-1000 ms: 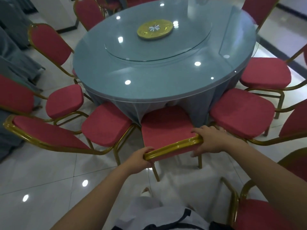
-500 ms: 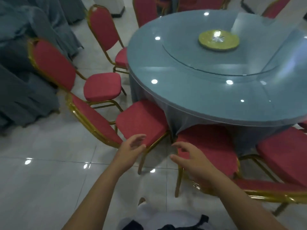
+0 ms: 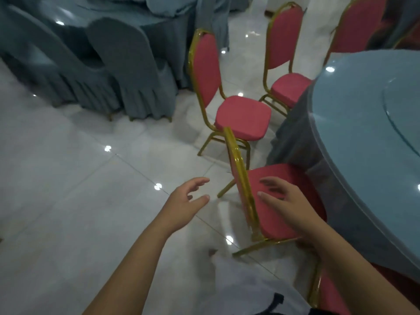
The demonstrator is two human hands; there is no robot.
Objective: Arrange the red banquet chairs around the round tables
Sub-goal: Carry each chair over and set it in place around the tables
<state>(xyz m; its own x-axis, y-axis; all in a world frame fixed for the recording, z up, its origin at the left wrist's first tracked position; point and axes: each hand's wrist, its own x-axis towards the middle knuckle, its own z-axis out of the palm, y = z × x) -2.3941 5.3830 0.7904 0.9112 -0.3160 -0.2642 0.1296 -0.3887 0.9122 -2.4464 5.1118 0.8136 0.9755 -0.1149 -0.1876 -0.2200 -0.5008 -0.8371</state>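
The round table (image 3: 363, 123) with a grey-blue cloth and glass top fills the right side. A red banquet chair (image 3: 270, 201) with a gold frame stands close in front of me, its seat partly under the cloth and its back rail toward me. My right hand (image 3: 286, 201) hovers open over that seat, just right of the back rail. My left hand (image 3: 186, 201) is open over the floor, left of the rail, touching nothing. Two more red chairs, one (image 3: 241, 117) farther along the table and another (image 3: 288, 85) beyond it, face the table.
Several chairs in grey-blue covers (image 3: 127, 71) crowd around another covered table at the upper left. A further red chair back (image 3: 354, 28) shows at the top right, and one (image 3: 327, 292) sits by my right arm. Glossy white tiled floor (image 3: 68, 201) stretches to the left.
My hands let go of the chair pushed under the table. My view swung left along the table, and both hands now reach open toward the neighbouring chair.
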